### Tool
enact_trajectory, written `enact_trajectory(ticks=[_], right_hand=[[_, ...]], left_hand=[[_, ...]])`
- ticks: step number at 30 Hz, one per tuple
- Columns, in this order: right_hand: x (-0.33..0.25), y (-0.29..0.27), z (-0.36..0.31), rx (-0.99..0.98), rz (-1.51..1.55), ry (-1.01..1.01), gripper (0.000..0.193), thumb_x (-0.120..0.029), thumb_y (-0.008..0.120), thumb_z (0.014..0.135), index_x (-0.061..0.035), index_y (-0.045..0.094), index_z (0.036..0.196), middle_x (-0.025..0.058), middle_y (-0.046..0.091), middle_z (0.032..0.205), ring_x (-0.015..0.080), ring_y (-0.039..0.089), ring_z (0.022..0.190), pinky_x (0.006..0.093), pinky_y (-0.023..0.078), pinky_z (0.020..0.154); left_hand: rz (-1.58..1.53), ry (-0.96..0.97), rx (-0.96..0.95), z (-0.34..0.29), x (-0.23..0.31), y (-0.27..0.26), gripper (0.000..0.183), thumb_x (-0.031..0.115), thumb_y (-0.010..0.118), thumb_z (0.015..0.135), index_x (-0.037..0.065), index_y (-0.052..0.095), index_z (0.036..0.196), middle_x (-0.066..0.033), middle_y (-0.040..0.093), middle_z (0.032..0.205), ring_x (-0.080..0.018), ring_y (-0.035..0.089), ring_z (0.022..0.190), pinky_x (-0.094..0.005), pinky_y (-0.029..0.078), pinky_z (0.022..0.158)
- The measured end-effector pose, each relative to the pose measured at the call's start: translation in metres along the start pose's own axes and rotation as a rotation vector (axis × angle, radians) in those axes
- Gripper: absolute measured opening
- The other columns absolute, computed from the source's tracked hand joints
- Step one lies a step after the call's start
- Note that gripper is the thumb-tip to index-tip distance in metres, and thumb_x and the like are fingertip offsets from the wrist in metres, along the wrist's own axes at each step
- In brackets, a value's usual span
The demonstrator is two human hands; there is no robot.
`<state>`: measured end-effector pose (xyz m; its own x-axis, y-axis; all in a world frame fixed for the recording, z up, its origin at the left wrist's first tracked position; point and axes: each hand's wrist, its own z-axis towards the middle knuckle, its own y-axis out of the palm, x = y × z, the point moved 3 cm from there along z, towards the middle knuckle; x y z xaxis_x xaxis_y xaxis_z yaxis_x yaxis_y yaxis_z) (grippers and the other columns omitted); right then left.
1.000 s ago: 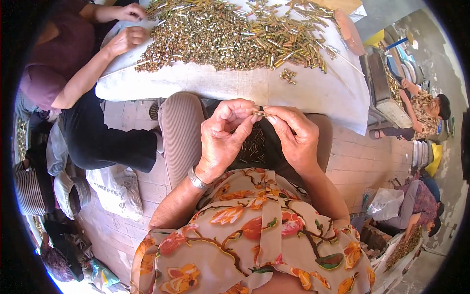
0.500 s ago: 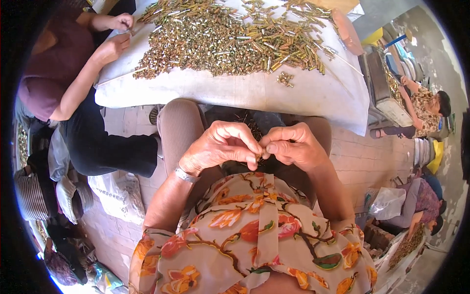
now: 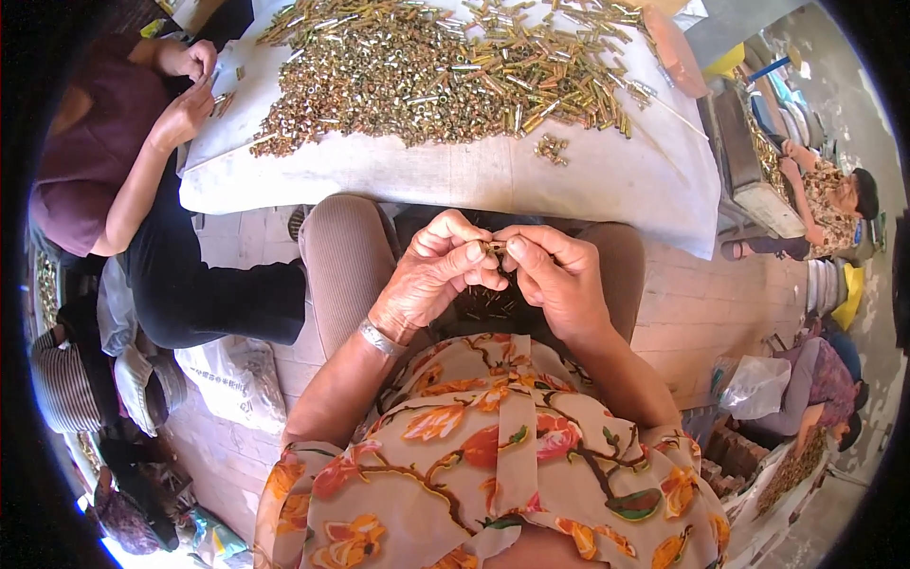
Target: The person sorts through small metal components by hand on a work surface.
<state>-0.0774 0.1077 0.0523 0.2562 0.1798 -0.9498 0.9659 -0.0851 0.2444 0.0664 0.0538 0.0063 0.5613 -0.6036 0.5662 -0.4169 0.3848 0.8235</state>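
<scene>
Golden metal pieces (image 3: 764,155) lie in the box (image 3: 773,209) far right; left hand (image 3: 434,270) and right hand (image 3: 557,277) pinch one small fitting (image 3: 494,247).

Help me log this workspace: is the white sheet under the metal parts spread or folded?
Spread: the white sheet lies wide beneath the metal parts, a bare strip showing along its near side.

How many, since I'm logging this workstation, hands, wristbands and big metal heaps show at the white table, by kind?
Hands: 4 (left hand, right hand, neighbour's hands)
Wristbands: 1 (silvery wristband)
Big metal heaps: 1 (heap of small parts)
Total: 6
Held metal and single heap parts are too small to count.
</scene>
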Motion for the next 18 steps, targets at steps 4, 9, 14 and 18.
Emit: enact_trajectory(ticks=[4,9,14,18], right_hand=[[0.002,0.004,-0.002,0.067,-0.057,-0.071,0.02,-0.013,0.057,0.095,0.0012,0.065,0.105,-0.0008,0.057,0.071,0.002,0.043,0.053,0.0177,0.035,0.046],[0.0,0.005,0.0,0.108,-0.202,-0.152,0.019,-0.014,0.056,0.095,0.0004,0.065,0.104,-0.0016,0.056,0.07,0.0018,0.044,0.054,0.0176,0.036,0.048],[-0.008,0.001,0.006,-0.044,-0.097,0.078,0.021,-0.017,0.057,0.095,0.0012,0.064,0.102,-0.002,0.055,0.068,0.002,0.042,0.051,0.0178,0.032,0.044],[-0.004,0.002,0.007,-0.064,0.027,0.148,0.022,-0.019,0.057,0.094,0.0018,0.064,0.1,-0.0025,0.053,0.067,0.0018,0.04,0.049,0.0182,0.028,0.041]], left_hand=[[-0.117,0.021,-0.008,-0.001,-0.004,-0.002,0.013,0.013,0.061,0.091,0.004,0.057,0.099,-0.0094,0.065,0.09,-0.0207,0.067,0.08,-0.0377,0.058,0.075],[-0.104,0.056,0.026,-0.002,-0.005,-0.004,0.012,0.014,0.06,0.092,0.005,0.057,0.099,-0.0094,0.066,0.09,-0.0208,0.067,0.079,-0.0381,0.058,0.075],[-0.205,-0.038,-0.113,-0.002,-0.007,-0.012,0.013,0.016,0.059,0.092,0.006,0.057,0.101,-0.0075,0.066,0.089,-0.0187,0.067,0.079,-0.0391,0.058,0.076],[-0.29,-0.118,-0.121,-0.002,-0.009,-0.002,0.015,0.019,0.058,0.093,0.007,0.057,0.104,-0.0055,0.065,0.086,-0.0173,0.066,0.078,-0.0396,0.057,0.077]])
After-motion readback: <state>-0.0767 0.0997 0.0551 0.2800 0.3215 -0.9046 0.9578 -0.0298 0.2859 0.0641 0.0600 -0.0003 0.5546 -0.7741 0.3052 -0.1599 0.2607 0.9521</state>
